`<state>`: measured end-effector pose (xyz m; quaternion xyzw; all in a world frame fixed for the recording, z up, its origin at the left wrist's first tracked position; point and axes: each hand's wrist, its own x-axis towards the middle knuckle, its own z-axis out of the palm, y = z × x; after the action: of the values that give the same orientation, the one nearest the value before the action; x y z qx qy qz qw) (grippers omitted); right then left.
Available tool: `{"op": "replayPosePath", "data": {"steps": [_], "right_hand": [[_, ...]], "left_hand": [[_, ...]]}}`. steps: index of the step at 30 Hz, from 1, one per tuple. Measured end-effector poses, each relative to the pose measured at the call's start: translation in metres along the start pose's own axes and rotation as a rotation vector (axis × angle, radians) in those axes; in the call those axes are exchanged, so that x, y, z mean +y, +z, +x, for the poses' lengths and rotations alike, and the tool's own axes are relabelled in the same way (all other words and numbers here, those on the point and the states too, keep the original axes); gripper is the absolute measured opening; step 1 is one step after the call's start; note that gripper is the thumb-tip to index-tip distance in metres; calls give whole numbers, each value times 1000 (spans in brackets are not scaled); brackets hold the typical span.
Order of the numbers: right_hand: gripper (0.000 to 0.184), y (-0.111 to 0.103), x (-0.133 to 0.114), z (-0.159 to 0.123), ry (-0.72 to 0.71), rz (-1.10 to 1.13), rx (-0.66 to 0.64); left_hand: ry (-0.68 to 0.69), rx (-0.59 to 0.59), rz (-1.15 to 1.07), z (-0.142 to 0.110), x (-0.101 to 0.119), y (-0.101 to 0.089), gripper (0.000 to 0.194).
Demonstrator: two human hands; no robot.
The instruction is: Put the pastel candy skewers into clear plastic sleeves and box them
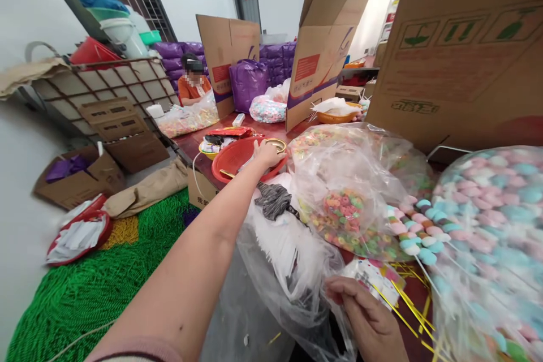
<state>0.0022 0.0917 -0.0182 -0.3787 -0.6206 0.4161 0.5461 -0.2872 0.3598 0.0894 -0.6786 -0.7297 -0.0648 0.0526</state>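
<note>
My left hand (268,155) reaches out over the red plastic basin (220,168), thumb apart from the other fingers, which are partly hidden. Right beside it is a round gold-rimmed object (278,145); I cannot tell whether the hand touches it. My right hand (373,319) is low at the front with its fingertips pinched together, close to the clear plastic bag (305,300). What the pinch holds, if anything, is too small to make out. Between the hands lie white paper-like strips (284,249) and a dark grey cloth bundle (274,201).
Clear bags of colourful cereal rings (343,209) and pastel marshmallows (487,203) fill the right side, with marshmallow skewers (419,226) and gold ties (419,311). Tall cardboard boxes (316,68) stand behind. A co-worker (193,87) sits across the table. Green netting (106,277) covers the left floor.
</note>
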Motion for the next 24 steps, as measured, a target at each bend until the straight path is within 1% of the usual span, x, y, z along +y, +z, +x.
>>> {"op": "replayPosePath", "data": {"steps": [3, 6, 9, 13, 15, 17, 19, 22, 24], "right_hand": [[15, -5, 6, 6, 35, 16, 13], [15, -10, 11, 11, 74, 41, 34], [14, -11, 12, 12, 80, 68, 46], [15, -11, 13, 11, 79, 72, 31], [16, -11, 13, 9, 92, 65, 36], [16, -11, 14, 8, 114, 62, 45], [15, -12, 12, 8, 143, 59, 53], [14, -17, 5, 10, 185, 28, 59], [14, -21, -5, 13, 180, -10, 72]], "left_hand": [[46, -78, 46, 14, -5, 3, 44], [56, -110, 69, 20, -7, 2, 35], [57, -107, 60, 18, -9, -3, 28], [80, -95, 10, 10, -11, -8, 19], [94, -85, -32, 8, -12, -12, 18], [100, -57, -94, 8, -12, -16, 20], [79, 12, -166, 7, -13, -21, 23], [-18, 157, -265, -2, -15, -26, 26], [-88, 220, -313, -14, -17, -25, 27]]}}
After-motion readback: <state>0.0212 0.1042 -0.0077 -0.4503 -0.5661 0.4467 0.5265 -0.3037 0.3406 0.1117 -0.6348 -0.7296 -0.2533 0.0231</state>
